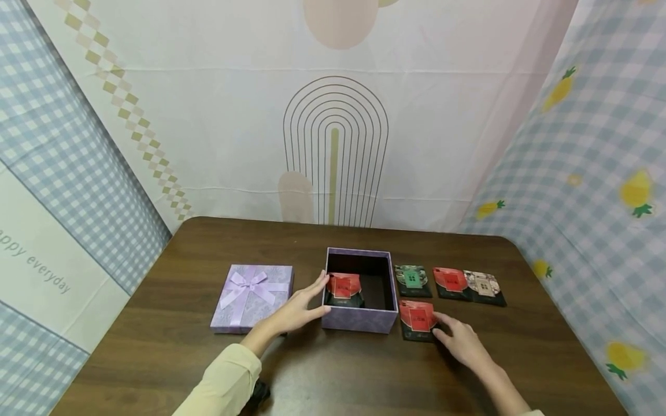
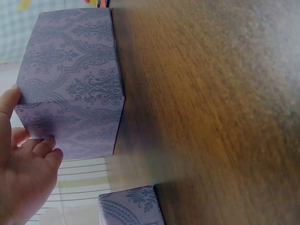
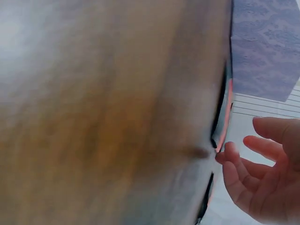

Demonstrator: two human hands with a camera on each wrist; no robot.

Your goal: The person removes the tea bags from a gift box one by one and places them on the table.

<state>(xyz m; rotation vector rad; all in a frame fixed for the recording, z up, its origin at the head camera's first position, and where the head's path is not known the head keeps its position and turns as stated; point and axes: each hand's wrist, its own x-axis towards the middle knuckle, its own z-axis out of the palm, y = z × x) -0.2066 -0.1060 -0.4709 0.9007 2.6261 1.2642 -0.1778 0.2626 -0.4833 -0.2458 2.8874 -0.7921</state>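
My left hand (image 1: 299, 309) touches the near left corner of a patterned purple box (image 1: 359, 319) that stands uncovered. Its thumb is at the front corner and its fingers lie along the left side. Inside the box, on the left, leans a red and dark packet (image 1: 344, 287). On the right, my right hand (image 1: 460, 341) has its fingertips at the right edge of another red and dark packet (image 1: 417, 319), which lies flat beside the box. Thumb and fingers are spread apart in the right wrist view, where the packet (image 3: 227, 112) shows edge-on.
Left of the box lies a purple lid (image 1: 252, 300) with a ribbon bow. Behind the near packet are a green packet (image 1: 413, 281), a red packet (image 1: 451, 283) and a beige packet (image 1: 485, 286). All rest on a brown wooden table (image 1: 354, 375).
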